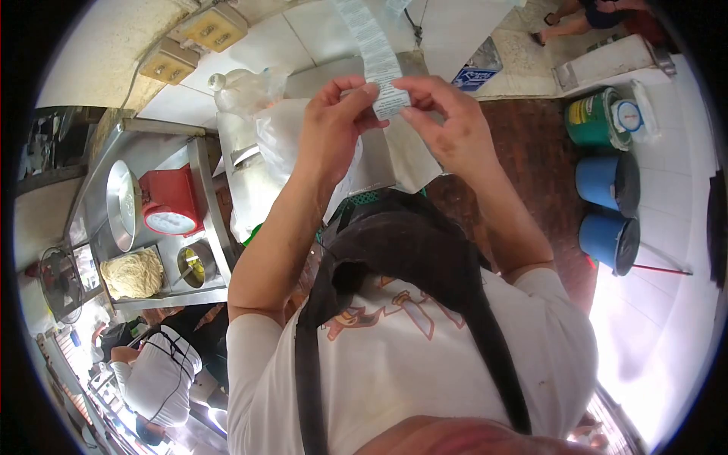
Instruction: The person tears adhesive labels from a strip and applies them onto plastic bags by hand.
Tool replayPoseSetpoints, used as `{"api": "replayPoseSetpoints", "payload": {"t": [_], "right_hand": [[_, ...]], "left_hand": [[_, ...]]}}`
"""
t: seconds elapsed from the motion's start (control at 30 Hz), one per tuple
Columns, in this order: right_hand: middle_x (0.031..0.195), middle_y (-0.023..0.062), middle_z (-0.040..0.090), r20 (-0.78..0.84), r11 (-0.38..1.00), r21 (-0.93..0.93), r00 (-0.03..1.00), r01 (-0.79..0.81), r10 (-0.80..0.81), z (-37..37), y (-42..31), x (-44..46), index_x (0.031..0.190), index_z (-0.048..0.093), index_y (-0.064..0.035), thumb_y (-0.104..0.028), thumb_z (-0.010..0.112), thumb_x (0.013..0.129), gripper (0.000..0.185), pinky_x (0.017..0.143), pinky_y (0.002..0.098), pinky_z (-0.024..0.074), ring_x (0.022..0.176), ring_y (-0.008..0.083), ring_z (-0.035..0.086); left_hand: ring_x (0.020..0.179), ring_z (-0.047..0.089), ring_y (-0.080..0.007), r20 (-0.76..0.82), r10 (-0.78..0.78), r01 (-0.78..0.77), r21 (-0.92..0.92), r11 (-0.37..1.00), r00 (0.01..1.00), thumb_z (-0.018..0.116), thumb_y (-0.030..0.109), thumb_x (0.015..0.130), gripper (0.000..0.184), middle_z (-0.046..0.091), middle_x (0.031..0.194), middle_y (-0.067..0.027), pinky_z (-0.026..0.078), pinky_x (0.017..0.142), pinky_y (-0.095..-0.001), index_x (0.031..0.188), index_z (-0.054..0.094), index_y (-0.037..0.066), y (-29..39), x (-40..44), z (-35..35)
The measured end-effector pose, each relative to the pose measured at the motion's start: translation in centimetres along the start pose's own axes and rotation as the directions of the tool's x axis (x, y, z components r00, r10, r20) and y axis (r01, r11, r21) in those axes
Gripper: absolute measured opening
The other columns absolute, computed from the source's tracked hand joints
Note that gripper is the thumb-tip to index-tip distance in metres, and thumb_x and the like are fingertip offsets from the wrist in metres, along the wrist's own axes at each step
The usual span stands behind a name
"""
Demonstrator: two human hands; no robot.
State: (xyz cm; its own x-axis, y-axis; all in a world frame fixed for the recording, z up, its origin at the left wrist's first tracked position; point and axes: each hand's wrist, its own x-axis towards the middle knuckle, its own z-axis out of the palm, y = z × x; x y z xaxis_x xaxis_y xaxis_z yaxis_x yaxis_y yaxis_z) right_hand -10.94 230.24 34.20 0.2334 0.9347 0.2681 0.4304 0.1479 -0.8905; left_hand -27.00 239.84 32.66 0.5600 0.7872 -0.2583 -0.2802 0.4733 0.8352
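Note:
A long, narrow pale strip [371, 45] with rows of small dark print, like a receipt or a strip of labels, runs up from my fingers. Its lower end is pinched from both sides. My left hand [331, 125] grips the left edge between thumb and fingers. On the right edge, my right hand [449, 121] holds the strip between thumb and forefinger. White plastic bags [277, 136] lie beside my left wrist, on a pale work surface. Below the strip is a grey metal surface [371, 163].
To the left, a metal shelf carries a red scale [168, 201], a metal bowl [121, 205], noodle-like strands [131, 273] and a pot [196, 264]. Blue buckets [599, 182] and a green container [593, 120] stand right. Another person [163, 371] is lower left; someone's legs [563, 26] show upper right.

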Motion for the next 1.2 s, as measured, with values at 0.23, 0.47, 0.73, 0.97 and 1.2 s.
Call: {"api": "replayPoseSetpoints", "payload": {"t": [0.23,0.47,0.73,0.97,1.2], "right_hand": [[0.091,0.0098,0.066,0.009,0.999,-0.044,1.000,-0.012,0.013,-0.1,-0.1,-0.1,0.116,0.068,-0.0083,-0.007,0.071,0.086,0.030,0.076,0.0322,0.0548,0.080,0.0219,0.066],[0.089,0.0080,0.066,-0.027,0.992,-0.112,0.998,0.051,-0.055,-0.3,-0.1,0.0,0.102,0.069,-0.0042,-0.006,0.075,0.084,0.020,0.076,0.0300,0.0534,0.081,0.0187,0.065],[0.088,0.0064,0.067,-0.069,0.945,-0.269,0.975,0.184,-0.210,-0.3,0.4,0.6,0.092,0.067,-0.0043,-0.004,0.076,0.081,0.015,0.071,0.0309,0.0513,0.079,0.0210,0.065],[0.088,0.0066,0.066,-0.121,0.960,-0.204,0.969,0.190,-0.217,0.3,1.1,1.2,0.093,0.066,-0.0045,-0.006,0.077,0.081,0.016,0.071,0.0311,0.0508,0.079,0.0213,0.064],[0.088,0.0066,0.066,-0.066,0.959,-0.211,0.977,0.187,-0.205,0.0,1.3,1.8,0.089,0.064,-0.0038,-0.006,0.077,0.081,0.015,0.072,0.0316,0.0499,0.080,0.0225,0.064]], "left_hand": [[0.079,0.065,-0.0147,0.008,0.036,-0.036,0.023,0.999,0.999,0.066,0.009,0.093,0.053,0.068,0.097,-0.0085,0.058,0.074,-0.0340,0.139,0.045,-0.005,0.3,0.0,0.5],[0.076,0.064,-0.0126,0.060,0.072,-0.075,0.047,0.996,0.996,0.067,0.006,0.092,0.055,0.069,0.095,-0.0066,0.058,0.073,-0.0327,0.141,0.045,-0.004,0.1,0.2,0.3],[0.078,0.065,-0.0137,0.045,0.046,-0.047,0.014,0.999,0.998,0.067,0.006,0.092,0.054,0.070,0.098,-0.0089,0.058,0.073,-0.0327,0.140,0.046,-0.004,0.4,0.4,0.6],[0.079,0.063,-0.0123,0.039,-0.037,0.039,-0.056,0.998,0.999,0.065,0.005,0.092,0.054,0.066,0.097,-0.0063,0.059,0.075,-0.0354,0.141,0.044,-0.002,0.6,1.2,0.6],[0.074,0.057,-0.0087,0.043,-0.051,0.053,-0.041,0.998,0.998,0.064,0.005,0.093,0.059,0.062,0.091,-0.0024,0.059,0.075,-0.0358,0.146,0.040,-0.001,0.4,1.8,0.4]]}}
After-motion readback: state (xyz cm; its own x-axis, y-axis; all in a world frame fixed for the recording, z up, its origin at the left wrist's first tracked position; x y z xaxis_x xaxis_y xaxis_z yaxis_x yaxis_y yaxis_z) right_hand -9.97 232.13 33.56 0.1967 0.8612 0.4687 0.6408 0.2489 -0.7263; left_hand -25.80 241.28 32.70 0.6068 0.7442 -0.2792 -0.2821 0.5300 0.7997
